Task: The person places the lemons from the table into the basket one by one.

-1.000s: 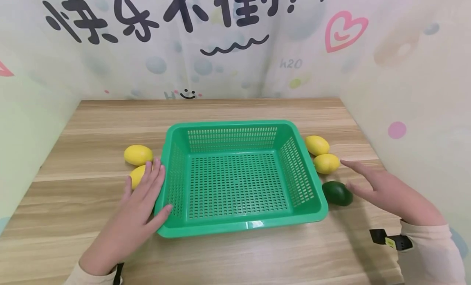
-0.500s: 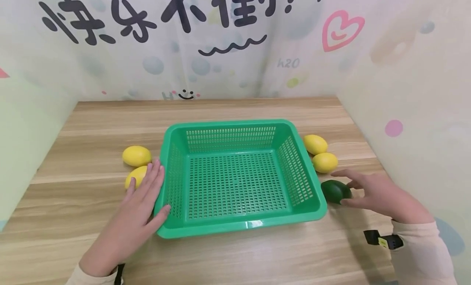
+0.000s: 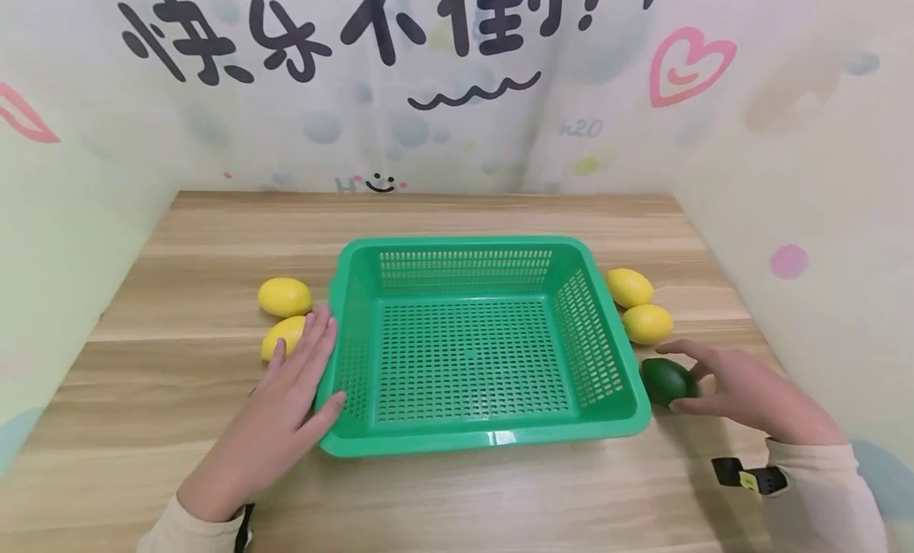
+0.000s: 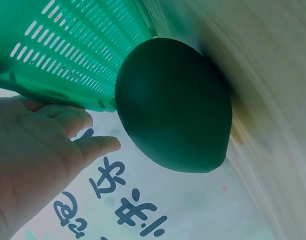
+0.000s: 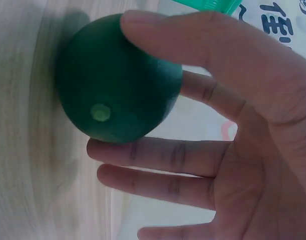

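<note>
My left hand [image 3: 260, 426] lies with fairly straight fingers against the left rim of a green perforated basket [image 3: 493, 439]. In the left wrist view, a dark green fruit [image 4: 173, 110] is beside the basket wall [image 4: 95, 100], in front of my left hand [image 4: 32, 155] and apart from its fingertips; the hand mostly hides this fruit in the head view. Right of the basket, my right hand [image 3: 750, 390] holds another dark green fruit [image 3: 666, 381] between thumb and fingers. The right wrist view shows the thumb over this fruit [image 5: 107, 80], which appears to be at the tabletop.
Two yellow fruits [image 3: 285, 297] [image 3: 284, 338] sit left of the basket, the nearer one partly behind my left fingers. Two more [image 3: 629, 288] [image 3: 647, 324] lie by its right wall. A printed wall covering [image 3: 471, 140] stands behind the wooden table [image 3: 428, 215].
My right hand has come down and closed around the green fruit at the right. My left hand stays at the basket rim. The head view has shifted slightly.
</note>
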`<state>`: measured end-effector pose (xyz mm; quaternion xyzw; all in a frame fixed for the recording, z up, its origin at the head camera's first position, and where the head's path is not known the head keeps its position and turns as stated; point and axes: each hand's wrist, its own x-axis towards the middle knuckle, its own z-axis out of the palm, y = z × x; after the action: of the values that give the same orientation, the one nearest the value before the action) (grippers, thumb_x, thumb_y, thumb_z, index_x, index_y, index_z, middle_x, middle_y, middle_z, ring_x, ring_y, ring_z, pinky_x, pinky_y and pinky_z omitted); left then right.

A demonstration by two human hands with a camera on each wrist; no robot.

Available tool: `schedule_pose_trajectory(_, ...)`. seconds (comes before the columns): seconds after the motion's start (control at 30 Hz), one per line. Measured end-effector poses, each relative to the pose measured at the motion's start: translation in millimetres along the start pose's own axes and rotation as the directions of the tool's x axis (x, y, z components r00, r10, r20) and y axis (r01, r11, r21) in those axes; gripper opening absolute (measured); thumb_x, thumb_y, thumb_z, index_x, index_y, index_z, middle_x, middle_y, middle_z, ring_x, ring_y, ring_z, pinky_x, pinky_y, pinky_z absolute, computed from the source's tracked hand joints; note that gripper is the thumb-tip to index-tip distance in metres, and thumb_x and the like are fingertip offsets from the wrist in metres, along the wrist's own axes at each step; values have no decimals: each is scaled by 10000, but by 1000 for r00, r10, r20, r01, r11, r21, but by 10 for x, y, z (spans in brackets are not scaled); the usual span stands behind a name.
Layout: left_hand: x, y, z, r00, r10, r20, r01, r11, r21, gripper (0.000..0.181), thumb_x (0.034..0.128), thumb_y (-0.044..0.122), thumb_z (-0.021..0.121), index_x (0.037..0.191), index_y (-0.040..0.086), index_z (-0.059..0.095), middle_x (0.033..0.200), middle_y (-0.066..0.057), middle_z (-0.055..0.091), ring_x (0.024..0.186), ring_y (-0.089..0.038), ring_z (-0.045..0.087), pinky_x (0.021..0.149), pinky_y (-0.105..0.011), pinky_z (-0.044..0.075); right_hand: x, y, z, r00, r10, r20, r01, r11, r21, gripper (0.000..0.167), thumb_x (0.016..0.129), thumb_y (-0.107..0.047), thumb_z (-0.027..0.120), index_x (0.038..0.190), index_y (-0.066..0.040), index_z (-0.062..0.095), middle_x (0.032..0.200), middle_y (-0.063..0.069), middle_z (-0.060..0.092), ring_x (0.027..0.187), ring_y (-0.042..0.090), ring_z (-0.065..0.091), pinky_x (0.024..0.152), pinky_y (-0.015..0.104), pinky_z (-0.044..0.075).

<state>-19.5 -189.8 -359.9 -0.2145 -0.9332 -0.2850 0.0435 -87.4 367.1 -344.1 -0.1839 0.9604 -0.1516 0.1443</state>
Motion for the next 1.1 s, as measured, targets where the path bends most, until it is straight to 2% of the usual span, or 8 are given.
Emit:
schedule_pose_trajectory(0.27,13,18,-16,999,-23,28,24,999,-35,798,1053,222,573,1658,67,75,1728,-107,10,1578,-329,90,1209,-673,60,21,27,21,999,32,34,-34,998,47,712,759,-364,910,1375,-198,593,891,-40,696,759,113,614,643,326,483)
schedule_pose_trajectory(0.5,26,28,-27,999,-23,35,24,1000,-14,801,1051,221,571,1655,53,73,1728,-94,-9,1581,-317,72,1190,-706,2,24,41,8,999,36,26,-37,999,36,643,760,-321,905,1321,-180,623,851,-35,666,721,131,575,619,306,454)
schedule_pose_trajectory(0.7,22,15,-18,999,-29,46,31,999,-42,806,1050,212,567,1658,63,59,1728,-98,-13,1582,-312,62,1193,-701,7,-51,41,-54,1000,16,-24,-15,1000,13,646,760,-260,903,1327,-155,612,835,-34,666,710,116,567,605,288,442)
schedule_pose_trajectory(0.87,34,-1,-1,999,-22,36,24,998,-57,812,1046,206,571,1660,71,57,1728,-78,-27,1582,-310,60,1197,-693,2,-108,9,-178,997,46,-56,-49,997,-57,655,773,-294,898,1343,-162,603,823,-57,638,719,103,566,612,296,432)
schedule_pose_trajectory(1.1,27,-9,8,999,-17,31,19,997,-77,821,1040,197,580,1660,72,58,1729,-103,-11,1583,-309,52,1199,-688,-13,-95,-25,-306,994,17,-109,-29,993,-114,657,762,-274,899,1335,-162,598,818,-49,624,701,102,554,597,304,436)
